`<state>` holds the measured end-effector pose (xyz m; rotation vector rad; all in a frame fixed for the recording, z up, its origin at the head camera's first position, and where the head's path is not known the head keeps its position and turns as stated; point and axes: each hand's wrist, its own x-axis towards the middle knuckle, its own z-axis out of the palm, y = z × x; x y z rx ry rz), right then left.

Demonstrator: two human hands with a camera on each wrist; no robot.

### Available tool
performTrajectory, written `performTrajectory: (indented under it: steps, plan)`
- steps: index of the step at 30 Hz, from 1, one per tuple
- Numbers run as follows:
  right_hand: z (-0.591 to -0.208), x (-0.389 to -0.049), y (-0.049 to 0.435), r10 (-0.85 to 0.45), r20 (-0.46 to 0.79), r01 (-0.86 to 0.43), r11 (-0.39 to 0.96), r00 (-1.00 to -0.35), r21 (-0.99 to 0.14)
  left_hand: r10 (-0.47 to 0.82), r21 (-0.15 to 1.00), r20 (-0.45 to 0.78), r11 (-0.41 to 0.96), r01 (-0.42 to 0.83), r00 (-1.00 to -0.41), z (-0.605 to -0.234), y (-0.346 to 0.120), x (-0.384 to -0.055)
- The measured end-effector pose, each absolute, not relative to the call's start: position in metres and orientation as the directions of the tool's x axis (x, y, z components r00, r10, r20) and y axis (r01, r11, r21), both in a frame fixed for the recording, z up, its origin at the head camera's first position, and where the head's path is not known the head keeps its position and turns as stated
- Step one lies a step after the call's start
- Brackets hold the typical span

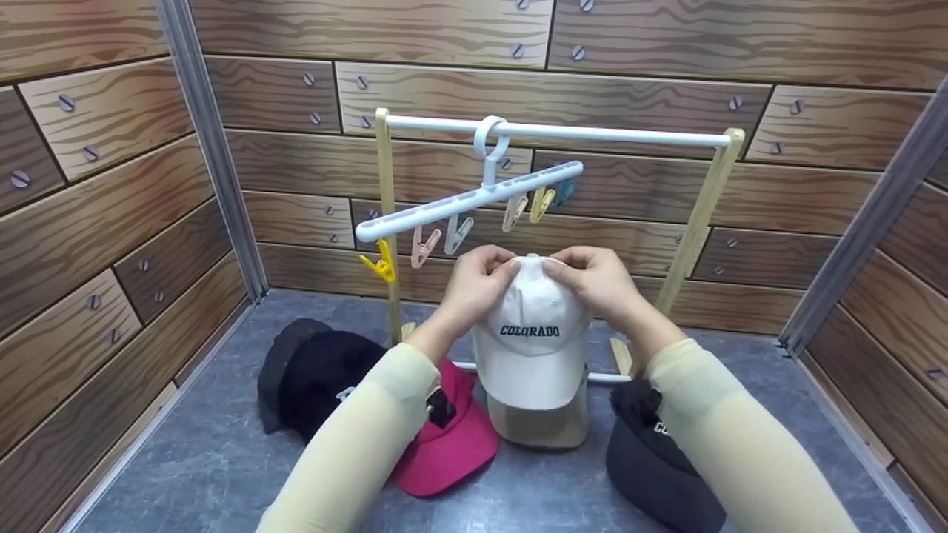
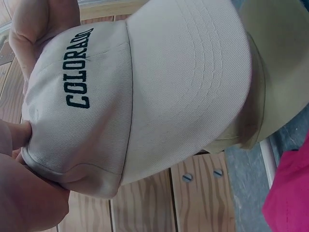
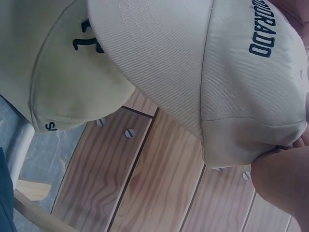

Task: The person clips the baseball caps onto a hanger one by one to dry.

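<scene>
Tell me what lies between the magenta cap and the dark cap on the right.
In the head view, the khaki cap lies between the magenta cap and that dark cap, partly hidden behind the white COLORADO cap.

Head view: khaki cap [image 1: 537,431] mostly hidden behind white cap [image 1: 532,307]; dark cap [image 1: 652,474] partly behind right sleeve [image 1: 748,437].

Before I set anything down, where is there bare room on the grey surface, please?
Bare surface lies between the left wall and the black cap, and, narrower, between the pink cap and right-hand dark cap. It is crowded from black cap to pink cap, and at centre, where the white cap hides part of the khaki cap.
</scene>
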<state>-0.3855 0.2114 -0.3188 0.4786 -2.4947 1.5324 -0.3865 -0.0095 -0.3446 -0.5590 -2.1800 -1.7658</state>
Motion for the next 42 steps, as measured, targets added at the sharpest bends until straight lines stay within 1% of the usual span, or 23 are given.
performTrajectory:
  steps: [16, 24, 31, 42]
  plan:
    - [-0.299, -0.390, 0.206, -0.188, 0.380, -0.423, 0.465, -0.906, -0.778, 0.111, 0.845, 0.484, 0.200, 0.496, -0.868, -0.326, -0.012, -0.392]
    - [-0.292, -0.391, 0.203, -0.173, 0.376, -0.413, 0.428, -0.910, -0.804, 0.110, 0.850, 0.471, 0.208, 0.484, -0.875, -0.317, -0.012, -0.393]
    - [-0.287, -0.391, 0.207, -0.159, 0.390, -0.419, 0.434, -0.907, -0.797, 0.135, 0.846, 0.460, 0.236, 0.479, -0.878, -0.308, -0.009, -0.394]
    - [-0.278, -0.391, 0.204, -0.147, 0.430, -0.452, 0.388, -0.891, -0.804, 0.133, 0.848, 0.469, 0.208, 0.487, -0.873, -0.295, -0.009, -0.396]
